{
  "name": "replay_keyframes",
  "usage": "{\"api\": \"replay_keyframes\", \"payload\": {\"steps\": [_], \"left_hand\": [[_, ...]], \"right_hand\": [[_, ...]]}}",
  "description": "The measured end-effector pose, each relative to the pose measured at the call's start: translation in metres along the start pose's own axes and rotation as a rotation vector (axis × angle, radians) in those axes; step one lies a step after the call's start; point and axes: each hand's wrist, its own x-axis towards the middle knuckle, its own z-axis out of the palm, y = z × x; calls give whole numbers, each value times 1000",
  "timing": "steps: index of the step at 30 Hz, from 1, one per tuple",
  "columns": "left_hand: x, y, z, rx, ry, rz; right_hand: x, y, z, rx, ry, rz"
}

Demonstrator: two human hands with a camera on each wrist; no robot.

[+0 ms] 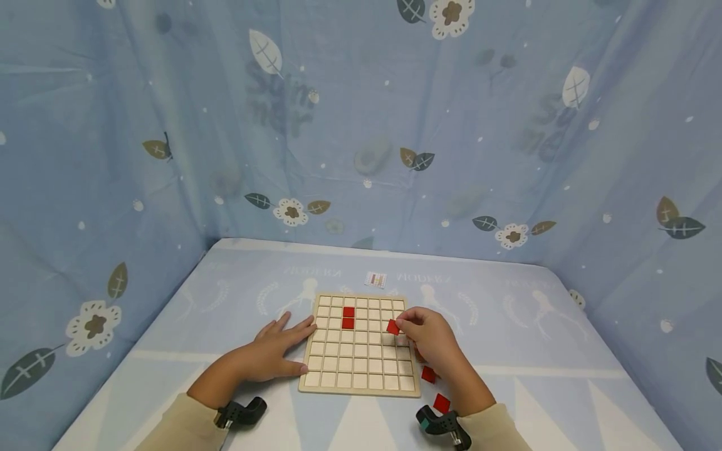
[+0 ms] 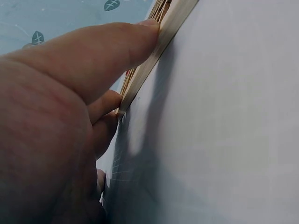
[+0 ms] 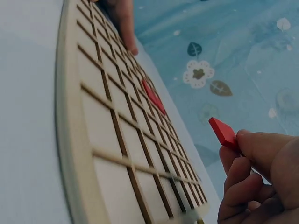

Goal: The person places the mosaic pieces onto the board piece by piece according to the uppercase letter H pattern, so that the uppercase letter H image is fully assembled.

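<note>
A wooden grid board (image 1: 361,393) with square cells lies on the table. Two red square tiles (image 1: 348,317) sit in it one above the other, in the upper left part. Thumb and fingers of my right hand (image 1: 433,337) pinch a red tile (image 1: 393,327), held over the board's right side; in the right wrist view that tile (image 3: 223,133) is raised off the grid. My left hand (image 1: 269,354) rests at the board's left edge with fingers spread, thumb and fingertips touching the frame. The left wrist view shows the thumb (image 2: 107,51) against the wooden side.
Loose red tiles (image 1: 442,403) lie on the table right of the board, partly behind the right hand and wrist. A small printed card (image 1: 375,280) lies beyond the board's far edge. Patterned blue cloth (image 1: 372,125) hangs around the table's back and sides.
</note>
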Motion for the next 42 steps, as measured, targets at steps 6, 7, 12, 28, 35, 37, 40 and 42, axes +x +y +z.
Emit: {"api": "replay_keyframes", "payload": {"steps": [6, 7, 12, 28, 35, 37, 40, 42], "left_hand": [[-1, 1, 1, 8, 5, 17], [-1, 1, 1, 11, 5, 19], [-2, 1, -1, 28, 3, 15], [-2, 3, -1, 35, -3, -5], [-2, 4, -2, 38, -1, -1], [-2, 4, -2, 35, -2, 0], [-2, 3, -2, 36, -3, 4], [-2, 2, -1, 38, -5, 7]], "right_hand": [[9, -9, 23, -31, -30, -48], [10, -12, 27, -42, -32, -53], [18, -19, 44, -73, -63, -89], [24, -14, 82, -100, -84, -117], [20, -15, 83, -166, -94, -146], [19, -15, 83, -181, -99, -146], [18, -15, 84, -211, -99, -151], [17, -15, 84, -229, -99, -159]]}}
